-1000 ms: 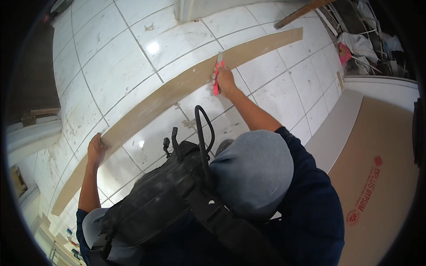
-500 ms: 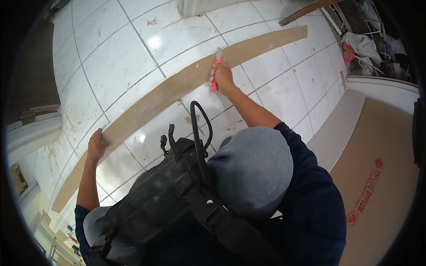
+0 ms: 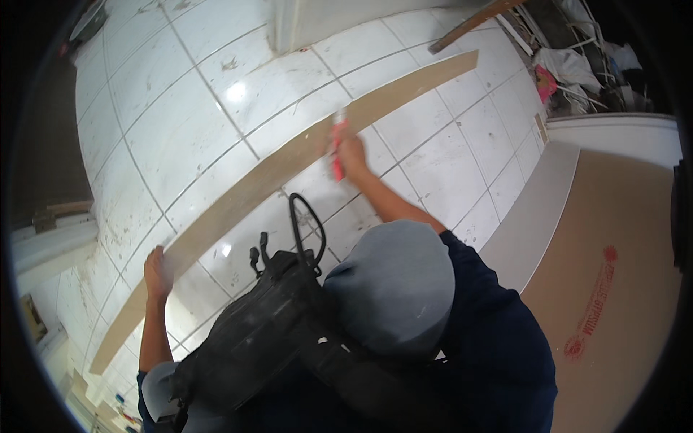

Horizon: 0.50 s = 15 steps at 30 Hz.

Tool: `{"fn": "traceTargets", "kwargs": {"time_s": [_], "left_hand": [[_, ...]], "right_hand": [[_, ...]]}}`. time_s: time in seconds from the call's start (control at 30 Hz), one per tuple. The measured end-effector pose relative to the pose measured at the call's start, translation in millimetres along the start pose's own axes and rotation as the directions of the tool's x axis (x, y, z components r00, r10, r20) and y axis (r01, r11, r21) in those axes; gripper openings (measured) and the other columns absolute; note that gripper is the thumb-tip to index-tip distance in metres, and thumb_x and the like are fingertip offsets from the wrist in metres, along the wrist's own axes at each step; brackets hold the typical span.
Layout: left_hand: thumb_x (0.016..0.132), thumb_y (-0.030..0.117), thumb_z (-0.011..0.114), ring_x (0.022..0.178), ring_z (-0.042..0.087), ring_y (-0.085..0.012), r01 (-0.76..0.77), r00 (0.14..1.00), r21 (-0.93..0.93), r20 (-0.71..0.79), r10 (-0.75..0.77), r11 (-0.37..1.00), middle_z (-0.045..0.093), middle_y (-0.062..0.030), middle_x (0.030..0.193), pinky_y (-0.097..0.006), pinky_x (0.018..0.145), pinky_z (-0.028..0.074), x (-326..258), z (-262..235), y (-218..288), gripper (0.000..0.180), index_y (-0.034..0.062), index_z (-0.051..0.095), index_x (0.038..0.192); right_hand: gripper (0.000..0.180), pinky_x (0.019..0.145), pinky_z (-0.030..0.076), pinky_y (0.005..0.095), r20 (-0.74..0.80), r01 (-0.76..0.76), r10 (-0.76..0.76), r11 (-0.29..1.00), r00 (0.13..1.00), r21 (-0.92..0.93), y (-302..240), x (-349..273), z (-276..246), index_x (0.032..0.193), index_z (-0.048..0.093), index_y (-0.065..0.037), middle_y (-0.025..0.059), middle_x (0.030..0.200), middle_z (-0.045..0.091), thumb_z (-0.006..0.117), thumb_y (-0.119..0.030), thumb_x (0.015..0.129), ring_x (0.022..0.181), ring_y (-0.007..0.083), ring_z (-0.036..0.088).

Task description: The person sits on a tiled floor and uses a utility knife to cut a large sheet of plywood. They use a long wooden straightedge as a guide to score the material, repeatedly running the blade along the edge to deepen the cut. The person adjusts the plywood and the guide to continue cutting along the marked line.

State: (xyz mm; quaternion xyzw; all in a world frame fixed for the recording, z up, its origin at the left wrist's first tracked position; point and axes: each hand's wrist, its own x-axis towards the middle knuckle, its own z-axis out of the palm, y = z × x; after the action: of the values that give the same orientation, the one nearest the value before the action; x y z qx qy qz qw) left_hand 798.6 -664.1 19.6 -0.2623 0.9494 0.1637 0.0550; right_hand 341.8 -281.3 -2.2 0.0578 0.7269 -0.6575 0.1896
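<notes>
A long tan plasterboard strip [image 3: 245,193] lies slantwise across the white tiled floor [image 3: 173,108] in front of the person. The right hand [image 3: 351,151] is wrapped round a red utility knife [image 3: 337,169], its pale tip up by the strip's far edge; blur hides from me whether the blade touches. The left hand [image 3: 155,273] rests on the strip towards its lower-left end, and I can't tell if it is clamped or merely pressing. To my mind, the strip is best held flat and firm with that palm, well off the blade's line, while the knife is drawn with even, modest pressure, away from the knee [image 3: 393,289]. The black bag [image 3: 253,339] and its cord loop [image 3: 294,209] hang close and could snag the right forearm. A timber length [image 3: 476,25] stops near the strip's upper end; to the right lies a large plasterboard sheet [image 3: 613,209], beside a grey panel [image 3: 530,213].
</notes>
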Motion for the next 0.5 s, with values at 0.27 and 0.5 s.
{"fn": "traceTargets", "kwargs": {"time_s": [0.27,0.5], "left_hand": [[0.068,0.004,0.080,0.099,0.058,-0.0408,0.022,0.998,-0.035,-0.054,-0.024,0.999,0.061,-0.0194,0.102,-0.047,0.085,0.046,-14,-15,46,0.053,-0.0001,0.054,0.114],[0.070,-0.001,0.077,0.097,0.057,-0.0388,0.067,0.998,-0.015,-0.020,-0.067,0.998,0.061,-0.0178,0.102,-0.047,0.086,0.045,-14,-24,57,0.048,0.0011,0.053,0.111]], "right_hand": [[0.027,0.043,0.043,0.0360,-0.114,-0.172,0.167,0.985,0.979,-0.033,-82,107,-133,0.087,0.051,-0.011,0.0038,0.063,0.050,0.045,-0.032,0.102,0.047,0.0173,0.049],[0.030,0.042,0.042,0.0348,-0.084,-0.097,0.090,0.992,0.992,-0.075,-65,97,-110,0.085,0.051,-0.011,0.0032,0.062,0.049,0.046,-0.034,0.103,0.045,0.0159,0.046]]}}
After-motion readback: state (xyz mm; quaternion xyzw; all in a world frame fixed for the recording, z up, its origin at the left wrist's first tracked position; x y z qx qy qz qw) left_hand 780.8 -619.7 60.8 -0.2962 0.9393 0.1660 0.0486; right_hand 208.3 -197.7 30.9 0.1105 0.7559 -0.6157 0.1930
